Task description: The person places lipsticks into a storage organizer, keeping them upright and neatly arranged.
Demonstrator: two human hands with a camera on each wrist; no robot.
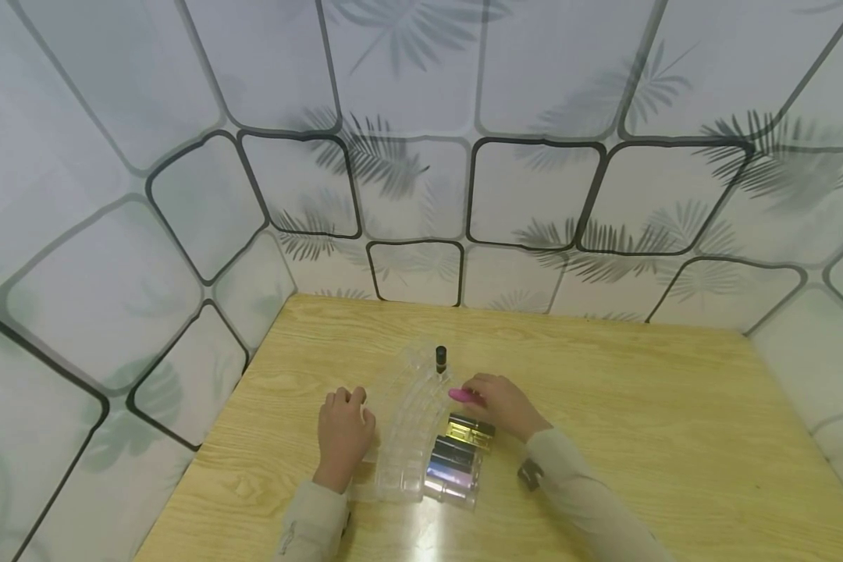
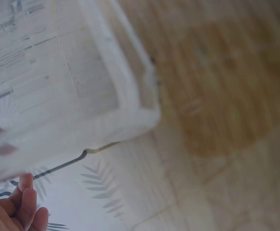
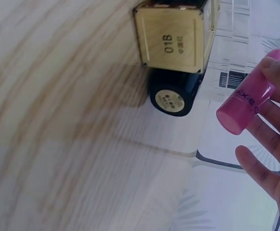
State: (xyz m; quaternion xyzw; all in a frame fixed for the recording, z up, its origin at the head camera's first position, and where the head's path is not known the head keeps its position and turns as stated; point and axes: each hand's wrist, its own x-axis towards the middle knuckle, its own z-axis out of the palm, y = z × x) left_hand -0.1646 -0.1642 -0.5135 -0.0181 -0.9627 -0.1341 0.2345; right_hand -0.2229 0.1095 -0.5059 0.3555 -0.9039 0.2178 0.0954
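My right hand [image 1: 502, 402] pinches a pink lipstick tube [image 3: 246, 103] with dark lettering, held tilted above the table between thumb and fingers. To its left stands a clear tiered lipstick organizer [image 1: 410, 437]. At the organizer's left edge is my left hand [image 1: 344, 433]; in the left wrist view its thumb and curled fingers [image 2: 26, 207] lie on either side of the clear wall. One black lipstick [image 1: 441, 359] is upright at the organizer's far end. Beside the organizer lie a gold lipstick [image 1: 469, 431], a black one [image 1: 453, 450] and shiny purple and silver tubes [image 1: 451, 476].
The wooden table [image 1: 639, 421] extends to the right of the lipsticks. Patterned curtains [image 1: 421, 187] stand behind it and along both sides. A dark band or device [image 1: 530, 474] is at the right wrist.
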